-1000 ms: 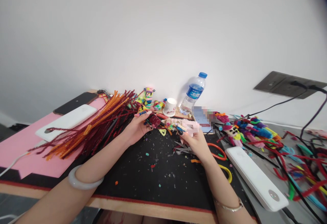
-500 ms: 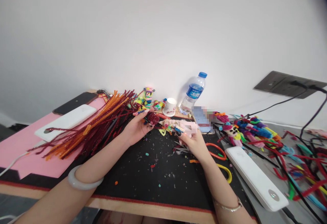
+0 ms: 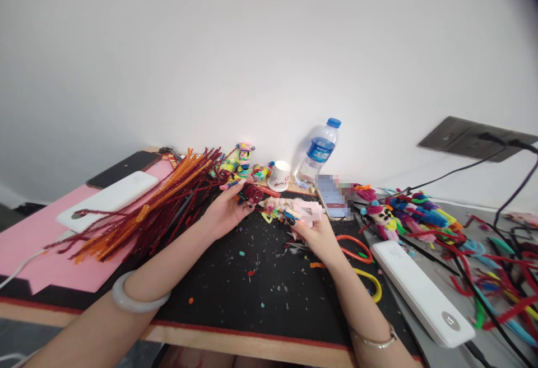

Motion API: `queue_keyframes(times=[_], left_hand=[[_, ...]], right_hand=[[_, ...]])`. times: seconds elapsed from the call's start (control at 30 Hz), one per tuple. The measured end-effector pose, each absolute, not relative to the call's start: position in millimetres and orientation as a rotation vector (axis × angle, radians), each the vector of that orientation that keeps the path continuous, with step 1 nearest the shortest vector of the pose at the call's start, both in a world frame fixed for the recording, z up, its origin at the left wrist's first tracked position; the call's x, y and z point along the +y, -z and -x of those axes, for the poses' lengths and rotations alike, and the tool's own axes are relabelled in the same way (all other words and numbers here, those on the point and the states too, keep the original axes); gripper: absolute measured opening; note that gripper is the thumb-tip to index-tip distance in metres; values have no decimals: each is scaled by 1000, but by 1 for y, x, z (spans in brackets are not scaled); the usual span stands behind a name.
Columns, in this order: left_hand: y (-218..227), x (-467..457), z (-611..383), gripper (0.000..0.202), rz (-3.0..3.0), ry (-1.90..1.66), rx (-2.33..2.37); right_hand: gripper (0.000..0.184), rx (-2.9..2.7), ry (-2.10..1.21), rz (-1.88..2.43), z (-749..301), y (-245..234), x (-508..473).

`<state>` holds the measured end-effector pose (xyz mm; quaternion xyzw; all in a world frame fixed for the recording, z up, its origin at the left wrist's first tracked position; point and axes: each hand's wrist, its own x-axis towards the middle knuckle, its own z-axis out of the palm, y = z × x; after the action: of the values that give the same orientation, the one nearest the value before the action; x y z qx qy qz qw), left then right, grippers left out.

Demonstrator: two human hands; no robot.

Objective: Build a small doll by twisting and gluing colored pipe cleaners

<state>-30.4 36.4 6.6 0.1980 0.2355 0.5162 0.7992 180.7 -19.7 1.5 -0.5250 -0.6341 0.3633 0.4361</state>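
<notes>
My left hand is closed, its thumb and fingers pinching a dark red glittery pipe-cleaner piece that looks tightly coiled. In my right hand is a pale pink glue gun, its fingers wrapped round the handle. The gun's front end, crusted with fuzz and bits of colour, points left toward the red piece. Whether the tip touches it I cannot tell. Scissors with orange-red and yellow handles lie by my right wrist, their blades partly hidden.
Dark red and orange pipe cleaners lie in a bundle at left. A paper cup, a water bottle and a phone stand or lie behind my hands. Finished pipe-cleaner figures and a white power strip-like device are at right.
The glue gun in my right hand has shifted and turned very slightly. My left hand and the red piece have barely moved.
</notes>
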Motion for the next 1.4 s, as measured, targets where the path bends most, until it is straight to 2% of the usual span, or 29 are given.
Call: queue_keyframes(times=[1.4], left_hand=[[-8,37,30,19,-343,-1081,507]], right_hand=[[18,-1540,-895,1277,-183,0,-18]])
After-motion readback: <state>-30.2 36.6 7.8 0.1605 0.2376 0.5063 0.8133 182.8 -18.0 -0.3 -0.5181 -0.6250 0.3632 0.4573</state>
